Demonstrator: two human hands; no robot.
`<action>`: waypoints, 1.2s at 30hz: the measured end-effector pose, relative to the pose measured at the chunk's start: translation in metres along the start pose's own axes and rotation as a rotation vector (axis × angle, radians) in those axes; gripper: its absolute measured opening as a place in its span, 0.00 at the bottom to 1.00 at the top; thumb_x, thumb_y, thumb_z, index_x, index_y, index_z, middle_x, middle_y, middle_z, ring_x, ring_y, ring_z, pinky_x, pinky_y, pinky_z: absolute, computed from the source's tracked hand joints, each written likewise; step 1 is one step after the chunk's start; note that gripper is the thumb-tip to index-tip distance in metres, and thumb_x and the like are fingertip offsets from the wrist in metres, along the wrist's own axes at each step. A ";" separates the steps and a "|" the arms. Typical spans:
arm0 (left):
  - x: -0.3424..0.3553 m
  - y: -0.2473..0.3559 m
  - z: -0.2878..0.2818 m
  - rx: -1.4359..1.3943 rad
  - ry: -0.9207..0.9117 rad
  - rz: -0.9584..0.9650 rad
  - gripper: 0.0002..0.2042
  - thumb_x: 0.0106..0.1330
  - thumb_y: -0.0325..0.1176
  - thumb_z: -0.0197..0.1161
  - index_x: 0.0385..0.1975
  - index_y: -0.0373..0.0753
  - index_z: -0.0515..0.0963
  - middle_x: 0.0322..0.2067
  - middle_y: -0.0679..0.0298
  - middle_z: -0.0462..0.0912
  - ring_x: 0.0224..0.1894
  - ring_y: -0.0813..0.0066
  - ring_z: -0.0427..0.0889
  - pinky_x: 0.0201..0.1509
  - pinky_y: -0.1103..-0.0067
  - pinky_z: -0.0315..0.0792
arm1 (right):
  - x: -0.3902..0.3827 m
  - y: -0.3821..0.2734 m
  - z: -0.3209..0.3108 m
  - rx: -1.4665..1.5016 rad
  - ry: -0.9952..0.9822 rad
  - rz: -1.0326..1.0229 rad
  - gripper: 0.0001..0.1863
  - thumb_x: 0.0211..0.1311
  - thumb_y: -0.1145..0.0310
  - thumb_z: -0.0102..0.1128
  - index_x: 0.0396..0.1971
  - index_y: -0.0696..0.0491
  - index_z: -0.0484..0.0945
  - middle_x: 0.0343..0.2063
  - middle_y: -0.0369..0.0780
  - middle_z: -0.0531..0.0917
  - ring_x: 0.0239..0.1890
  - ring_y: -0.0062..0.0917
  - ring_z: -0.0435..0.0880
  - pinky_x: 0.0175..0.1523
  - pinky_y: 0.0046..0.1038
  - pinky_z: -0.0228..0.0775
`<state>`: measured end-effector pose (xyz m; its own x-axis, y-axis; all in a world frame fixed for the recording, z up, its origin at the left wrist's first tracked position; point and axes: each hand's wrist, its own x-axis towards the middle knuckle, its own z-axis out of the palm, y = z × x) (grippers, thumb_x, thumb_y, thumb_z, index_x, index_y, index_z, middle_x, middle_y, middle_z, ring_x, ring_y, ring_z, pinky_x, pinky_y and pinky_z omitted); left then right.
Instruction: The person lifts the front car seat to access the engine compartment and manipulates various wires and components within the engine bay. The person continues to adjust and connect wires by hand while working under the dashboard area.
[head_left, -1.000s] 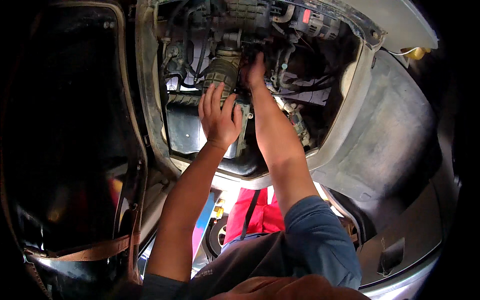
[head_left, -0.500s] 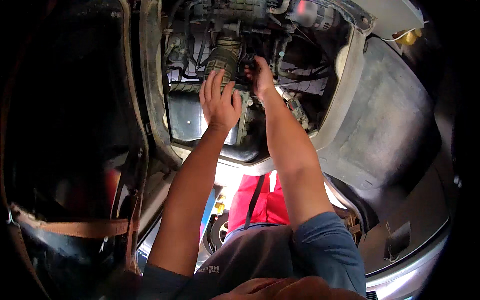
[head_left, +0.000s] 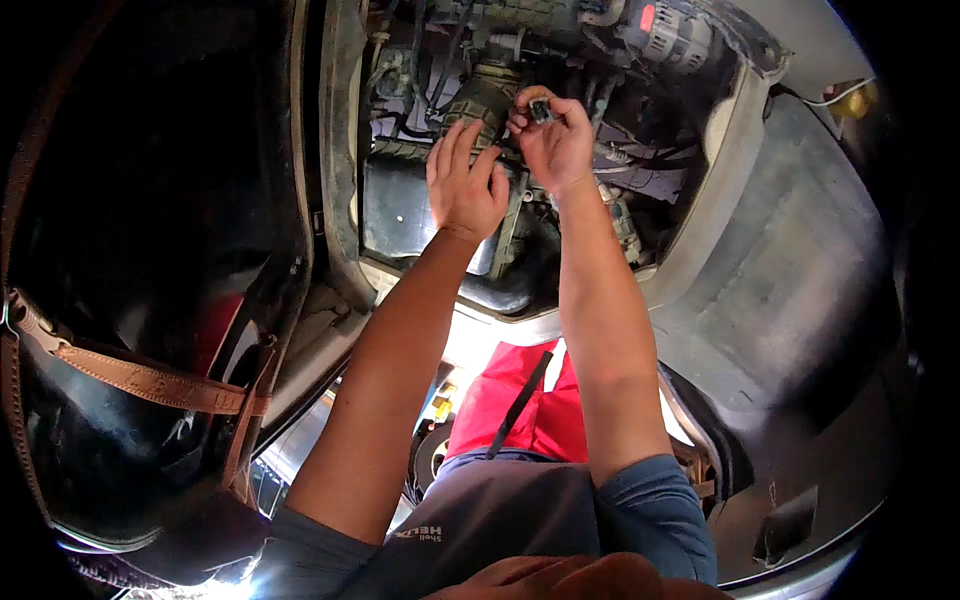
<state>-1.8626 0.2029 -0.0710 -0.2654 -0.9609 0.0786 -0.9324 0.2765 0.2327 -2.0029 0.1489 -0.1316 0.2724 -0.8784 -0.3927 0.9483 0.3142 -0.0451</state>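
In the head view, the right hand (head_left: 558,148) has come back from the deep gap in the engine. Its bent fingers now pinch a small dark part (head_left: 541,110), up just beside the ribbed hose (head_left: 474,108). The left hand (head_left: 467,192) grips nothing. It lies flat, fingers a bit apart, over the black box (head_left: 392,205) and the hose's near end. Both arms reach forward.

1. Dark shirt (head_left: 520,500): small white lettering (head_left: 418,533) on the chest, upside down in view.
2. Brown strap (head_left: 150,381): faint marks along it, too blurred to read.
3. Alternator (head_left: 680,42): red label (head_left: 647,17), no legible words.
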 end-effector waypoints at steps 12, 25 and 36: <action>-0.002 -0.004 0.004 0.013 0.017 0.016 0.09 0.59 0.33 0.60 0.38 0.42 0.81 0.59 0.58 0.73 0.66 0.53 0.66 0.68 0.57 0.59 | 0.003 0.004 -0.007 0.042 -0.015 0.020 0.16 0.63 0.60 0.46 0.34 0.58 0.75 0.33 0.39 0.72 0.35 0.27 0.67 0.44 0.29 0.61; -0.001 -0.002 0.003 0.012 0.015 0.010 0.09 0.59 0.32 0.59 0.38 0.42 0.81 0.59 0.58 0.73 0.66 0.53 0.66 0.68 0.58 0.59 | 0.006 0.009 -0.012 -0.002 0.032 0.002 0.18 0.65 0.58 0.45 0.37 0.58 0.77 0.35 0.39 0.73 0.36 0.27 0.70 0.46 0.29 0.63; -0.001 0.000 0.002 0.011 0.013 -0.002 0.09 0.58 0.33 0.60 0.37 0.41 0.82 0.59 0.58 0.74 0.67 0.55 0.66 0.69 0.57 0.58 | 0.008 0.011 -0.016 -0.442 0.463 -0.268 0.20 0.67 0.64 0.58 0.54 0.58 0.72 0.42 0.40 0.80 0.42 0.25 0.80 0.49 0.31 0.73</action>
<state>-1.8627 0.2043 -0.0725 -0.2601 -0.9614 0.0903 -0.9356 0.2740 0.2227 -1.9927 0.1513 -0.1503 -0.1526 -0.7327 -0.6633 0.7908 0.3120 -0.5266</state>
